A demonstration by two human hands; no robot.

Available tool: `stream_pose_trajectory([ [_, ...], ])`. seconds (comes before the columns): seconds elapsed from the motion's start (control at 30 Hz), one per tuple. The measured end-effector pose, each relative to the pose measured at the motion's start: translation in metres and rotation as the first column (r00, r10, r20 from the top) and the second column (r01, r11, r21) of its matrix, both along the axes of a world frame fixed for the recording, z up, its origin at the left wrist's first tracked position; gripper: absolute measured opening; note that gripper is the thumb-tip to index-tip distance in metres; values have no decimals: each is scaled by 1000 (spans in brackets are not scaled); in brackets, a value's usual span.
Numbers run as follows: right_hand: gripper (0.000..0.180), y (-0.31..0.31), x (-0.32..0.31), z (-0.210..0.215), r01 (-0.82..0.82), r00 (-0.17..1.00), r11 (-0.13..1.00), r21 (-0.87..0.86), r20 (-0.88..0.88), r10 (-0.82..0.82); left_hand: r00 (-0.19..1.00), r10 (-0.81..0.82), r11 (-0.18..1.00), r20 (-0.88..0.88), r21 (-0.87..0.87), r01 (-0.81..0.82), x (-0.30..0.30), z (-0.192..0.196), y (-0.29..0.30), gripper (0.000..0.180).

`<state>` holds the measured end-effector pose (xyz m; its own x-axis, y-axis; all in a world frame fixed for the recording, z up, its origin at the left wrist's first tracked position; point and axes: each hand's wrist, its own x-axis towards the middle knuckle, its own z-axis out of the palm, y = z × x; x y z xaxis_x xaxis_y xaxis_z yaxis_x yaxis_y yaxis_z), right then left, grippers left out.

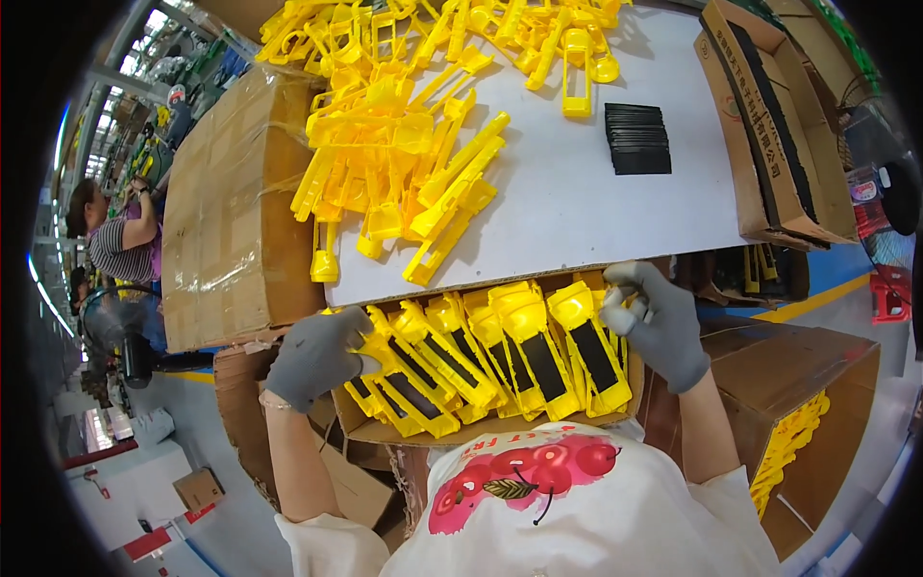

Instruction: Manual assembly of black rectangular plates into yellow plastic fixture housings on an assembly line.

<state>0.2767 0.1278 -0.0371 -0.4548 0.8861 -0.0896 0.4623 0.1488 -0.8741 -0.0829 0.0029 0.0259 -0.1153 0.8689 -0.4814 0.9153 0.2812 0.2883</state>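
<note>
My left hand (312, 356), in a grey glove, presses against the left end of a row of yellow plastic housings with black panels (500, 351). My right hand (654, 322), also gloved in grey, holds the right end of the same row. The row stands in an open cardboard box (404, 433) just below the table edge. Both hands squeeze the row between them.
A white table top (596, 202) carries a heap of loose yellow plastic parts (404, 144) and a stack of black panels (636, 139). Cardboard boxes flank it at left (226, 212) and right (769, 135). Another box of yellow parts (798, 423) stands lower right. A person (120, 236) works far left.
</note>
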Motion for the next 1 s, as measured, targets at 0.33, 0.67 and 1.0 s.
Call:
stream_pose_trajectory([
  [0.33,17,105,22,-32,239,950,921,308,124,-288,943,-85,840,-323,486,242,40,-52,110,50],
  [0.67,27,170,-1,-56,-227,878,722,653,458,-138,955,-36,571,-293,779,260,43,-59,126,34],
  [1.0,28,147,7,-23,93,996,894,437,-47,-81,266,119,588,957,148,-795,77,-44,100,33],
])
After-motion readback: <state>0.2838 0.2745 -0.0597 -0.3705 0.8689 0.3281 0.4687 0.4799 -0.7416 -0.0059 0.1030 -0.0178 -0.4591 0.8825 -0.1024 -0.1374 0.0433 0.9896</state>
